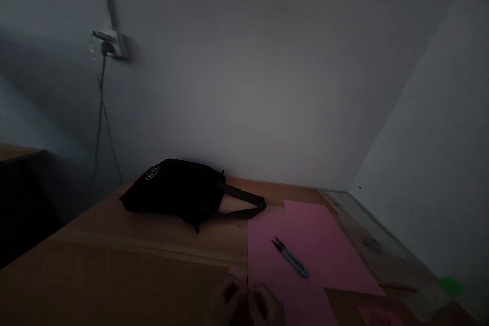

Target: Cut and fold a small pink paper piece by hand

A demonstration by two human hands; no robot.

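Note:
At the bottom middle, my left hand (230, 299) and my right hand (266, 306) meet with thumbs and fingers pinched together. A tiny dark sliver shows between the fingertips, too small and dim to name. Just behind the left fingers is a small bit of pink paper (237, 270); whether it is held or lies on the table I cannot tell. Large pink paper (317, 244) with stepped edges lies beyond and right of the hands. On it rest blue-handled thread snips (291, 259), their blades pointing to the back left.
A black bag (171, 188) with a strap handle lies at the table's back. A clear plastic sleeve or bag (374, 244) runs along the right side, near a green item (451, 286) and more pink material (378, 317). Cords hang from a wall socket (118, 45).

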